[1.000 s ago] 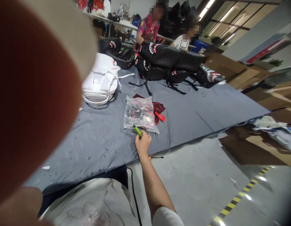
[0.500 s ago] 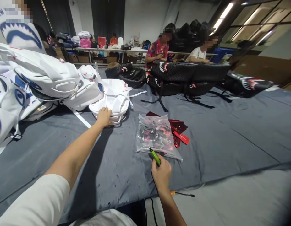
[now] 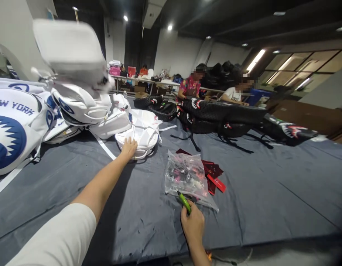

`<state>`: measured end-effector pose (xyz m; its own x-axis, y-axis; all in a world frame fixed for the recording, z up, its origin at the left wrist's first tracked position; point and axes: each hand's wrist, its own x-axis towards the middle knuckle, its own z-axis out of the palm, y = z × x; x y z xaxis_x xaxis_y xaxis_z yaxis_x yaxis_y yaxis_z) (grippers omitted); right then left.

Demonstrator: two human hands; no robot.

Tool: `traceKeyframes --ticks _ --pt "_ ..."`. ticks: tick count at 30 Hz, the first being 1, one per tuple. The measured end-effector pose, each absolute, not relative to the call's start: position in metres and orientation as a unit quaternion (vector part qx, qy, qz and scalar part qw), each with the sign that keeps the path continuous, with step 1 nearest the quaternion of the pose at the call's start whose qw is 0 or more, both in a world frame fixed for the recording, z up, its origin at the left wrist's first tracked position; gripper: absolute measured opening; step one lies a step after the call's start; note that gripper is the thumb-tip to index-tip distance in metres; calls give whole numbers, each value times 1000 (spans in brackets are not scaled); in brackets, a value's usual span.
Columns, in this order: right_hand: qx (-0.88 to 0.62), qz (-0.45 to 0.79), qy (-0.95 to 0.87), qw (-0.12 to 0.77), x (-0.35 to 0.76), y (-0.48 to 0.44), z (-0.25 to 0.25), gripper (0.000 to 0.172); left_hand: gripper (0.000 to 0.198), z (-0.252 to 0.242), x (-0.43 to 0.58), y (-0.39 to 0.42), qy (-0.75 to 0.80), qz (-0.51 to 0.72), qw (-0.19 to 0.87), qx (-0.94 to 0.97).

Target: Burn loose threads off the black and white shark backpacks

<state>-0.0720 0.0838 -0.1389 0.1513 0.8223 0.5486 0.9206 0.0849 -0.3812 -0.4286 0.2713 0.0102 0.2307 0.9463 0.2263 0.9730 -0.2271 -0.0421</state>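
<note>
From the centre of my view the white backpack (image 3: pixel 146 123) lies at 9 o'clock on the table (image 3: pixel 149 218), with my left grip (image 3: pixel 129 148) at its near edge. Those fingers bend over the edge; how far they have closed, and on what, I can't tell. My right grip (image 3: pixel 193 218) is curled snugly round a green tool (image 3: pixel 184 202) near 6 o'clock, its dark tip at the near edge of a clear plastic bag (image 3: pixel 182 171).

I judge the step in hand to be handling the backpack: I'd take firm padding rather than a loose strap, pull evenly, and keep the tool's tip off the white fabric.

The table's grey top is creased; a red tag (image 3: pixel 216 183) lies on it at 4 o'clock. White bags (image 3: pixel 84 107) heap beyond 9, black bags (image 3: pixel 240 116) stretch across 2 to 3, and 2 co-workers (image 3: pixel 189 87) are behind those.
</note>
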Motion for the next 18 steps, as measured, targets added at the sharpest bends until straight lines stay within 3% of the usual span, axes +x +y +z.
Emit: traceKeyframes --ticks 5,9,11,15,18 --pt "-674 -68 -647 351 -64 90 -152 34 30 17 -428 283 -603 -41 59 -794" --pt "-704 -21 -619 348 -67 90 -143 41 17 23 -450 239 -574 -8 48 -818" --pt "-724 15 -597 344 -71 89 -135 45 17 22 -469 188 -557 10 49 -829" --pt "-748 88 -553 355 -81 90 -121 44 37 0 -493 31 -537 36 67 -840" --pt "-753 121 -529 373 -86 91 -116 41 42 -21 -482 -99 -473 15 144 -869"
